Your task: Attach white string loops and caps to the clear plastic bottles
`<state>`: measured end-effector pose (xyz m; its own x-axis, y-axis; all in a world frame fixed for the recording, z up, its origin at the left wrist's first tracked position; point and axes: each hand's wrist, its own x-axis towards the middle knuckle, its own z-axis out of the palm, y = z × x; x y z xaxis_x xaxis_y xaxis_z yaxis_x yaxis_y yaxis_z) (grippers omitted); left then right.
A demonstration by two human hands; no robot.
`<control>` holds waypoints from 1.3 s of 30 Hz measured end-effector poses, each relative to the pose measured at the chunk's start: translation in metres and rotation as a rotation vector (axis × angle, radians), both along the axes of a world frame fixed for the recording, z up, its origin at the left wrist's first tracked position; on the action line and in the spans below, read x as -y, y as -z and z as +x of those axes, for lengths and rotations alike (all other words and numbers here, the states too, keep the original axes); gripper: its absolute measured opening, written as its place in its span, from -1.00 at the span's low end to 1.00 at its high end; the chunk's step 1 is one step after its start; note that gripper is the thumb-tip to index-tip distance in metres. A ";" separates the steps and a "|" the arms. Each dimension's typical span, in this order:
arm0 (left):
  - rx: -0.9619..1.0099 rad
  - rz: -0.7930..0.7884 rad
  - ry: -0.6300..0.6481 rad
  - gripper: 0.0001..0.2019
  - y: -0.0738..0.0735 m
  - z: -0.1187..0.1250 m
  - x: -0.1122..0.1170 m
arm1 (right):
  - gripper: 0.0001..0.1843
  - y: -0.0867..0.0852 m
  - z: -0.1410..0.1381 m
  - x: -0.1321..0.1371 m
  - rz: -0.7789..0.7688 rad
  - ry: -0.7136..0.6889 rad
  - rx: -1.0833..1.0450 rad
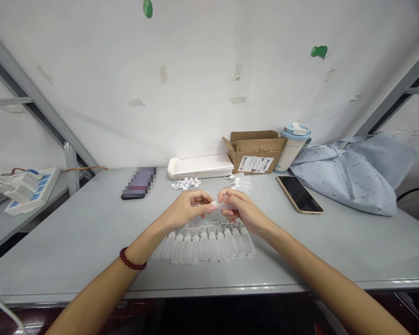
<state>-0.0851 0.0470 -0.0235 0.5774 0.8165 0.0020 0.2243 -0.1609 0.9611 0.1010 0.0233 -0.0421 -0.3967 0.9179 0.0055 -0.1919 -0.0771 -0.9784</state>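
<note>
My left hand [190, 209] and my right hand [240, 210] meet above the middle of the grey table [91, 242]. Between them is a small clear plastic bottle [225, 204], gripped by my right hand, and a small white cap [214, 204] pinched in my left fingertips at the bottle's end. Below my hands lies a row of several similar clear bottles [206, 244] side by side. A pile of loose white caps [185, 183] and a few more clear bottles [239, 183] lie farther back.
A dark phone [138, 182] lies at back left, a phone with a tan case [299, 194] at right. A stack of white packets [200, 166], a cardboard box [254, 151], a lidded cup [293, 146] and a blue bag [352, 172] line the back. A power strip [31, 190] sits far left.
</note>
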 end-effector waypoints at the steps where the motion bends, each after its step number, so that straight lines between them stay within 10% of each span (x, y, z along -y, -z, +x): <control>1: 0.011 0.003 -0.003 -0.76 0.000 0.000 0.000 | -0.91 0.000 0.000 0.000 0.002 0.000 -0.002; 39: -0.087 0.099 -0.090 -0.60 0.011 -0.001 -0.008 | -0.65 0.008 -0.003 -0.004 0.264 0.310 0.308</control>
<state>-0.0859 0.0548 -0.0342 0.5031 0.8634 0.0382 0.3234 -0.2290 0.9181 0.0984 0.0277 -0.0502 -0.1258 0.9758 0.1790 0.1339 0.1955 -0.9715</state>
